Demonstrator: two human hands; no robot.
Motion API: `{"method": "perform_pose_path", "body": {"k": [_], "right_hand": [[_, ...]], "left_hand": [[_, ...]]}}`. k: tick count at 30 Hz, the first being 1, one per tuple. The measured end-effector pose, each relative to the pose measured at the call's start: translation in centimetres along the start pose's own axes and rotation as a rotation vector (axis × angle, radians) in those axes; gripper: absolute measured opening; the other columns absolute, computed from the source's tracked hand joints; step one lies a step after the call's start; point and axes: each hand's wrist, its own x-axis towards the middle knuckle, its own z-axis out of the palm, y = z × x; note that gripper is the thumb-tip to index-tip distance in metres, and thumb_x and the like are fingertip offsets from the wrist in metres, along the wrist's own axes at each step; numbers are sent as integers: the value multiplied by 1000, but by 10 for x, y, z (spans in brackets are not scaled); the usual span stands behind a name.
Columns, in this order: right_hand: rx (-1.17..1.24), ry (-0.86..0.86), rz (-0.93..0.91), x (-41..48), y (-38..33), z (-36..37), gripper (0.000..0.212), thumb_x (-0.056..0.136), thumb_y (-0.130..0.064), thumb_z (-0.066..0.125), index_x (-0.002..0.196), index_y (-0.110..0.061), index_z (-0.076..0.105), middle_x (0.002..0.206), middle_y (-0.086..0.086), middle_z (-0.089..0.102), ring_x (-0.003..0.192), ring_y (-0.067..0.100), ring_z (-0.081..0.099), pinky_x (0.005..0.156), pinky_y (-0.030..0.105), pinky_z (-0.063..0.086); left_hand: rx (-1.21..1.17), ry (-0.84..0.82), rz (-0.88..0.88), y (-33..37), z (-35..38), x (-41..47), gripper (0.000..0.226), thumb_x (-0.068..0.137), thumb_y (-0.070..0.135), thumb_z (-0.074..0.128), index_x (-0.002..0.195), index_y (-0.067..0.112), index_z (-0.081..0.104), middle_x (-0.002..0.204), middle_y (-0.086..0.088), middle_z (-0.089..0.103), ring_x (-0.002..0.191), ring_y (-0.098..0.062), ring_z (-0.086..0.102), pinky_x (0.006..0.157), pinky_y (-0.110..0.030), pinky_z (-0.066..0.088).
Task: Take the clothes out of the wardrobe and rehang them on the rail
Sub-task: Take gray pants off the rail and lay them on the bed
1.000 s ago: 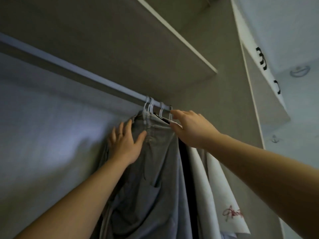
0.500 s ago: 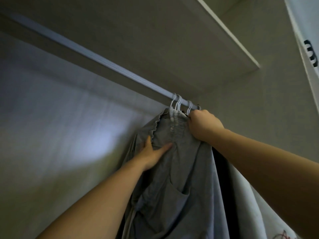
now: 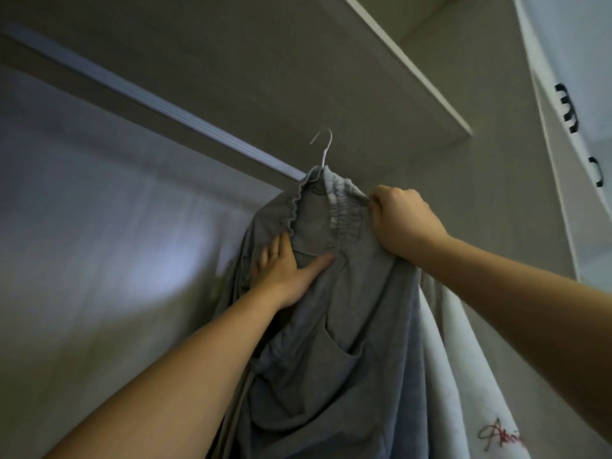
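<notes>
Just left of the right hand (image 3: 402,223), a grey garment (image 3: 334,326) hangs from a white hanger (image 3: 323,145) whose hook stands above the rail (image 3: 165,106), not hooked over it. That hand's fingers are curled tight around the gathered elastic top of the garment, where the hanger's shoulder would lie. Below and to the left of this grip, the left hand (image 3: 281,273) lies flat on the cloth, fingers straight by the ruffled edge and thumb spread across the front. Down to the right of the grip, behind the grey cloth, hangs a white garment (image 3: 463,376) with red stitched script (image 3: 498,438); it seems to start with an "A", and the rest cannot be read.
</notes>
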Motion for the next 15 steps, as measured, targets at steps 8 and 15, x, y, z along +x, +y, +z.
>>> {"method": "perform_pose_path", "body": {"k": [8, 15], "right_hand": [[-100, 49, -131, -109, 88, -109, 20, 97, -25, 49, 105, -18, 66, 92, 16, 71, 87, 41, 65, 73, 46, 53], [-247, -45, -42, -224, 161, -234, 26, 92, -27, 49, 103, -14, 69, 84, 11, 73, 76, 34, 69, 66, 26, 41]], "left_hand": [[-113, 235, 353, 79, 36, -34, 97, 81, 74, 11, 157, 14, 24, 164, -8, 21, 152, -25, 14, 122, -46, 12], [-337, 239, 601, 171, 114, -106, 40, 101, 36, 34, 106, 10, 65, 101, -9, 71, 96, -33, 65, 80, -44, 49]]}}
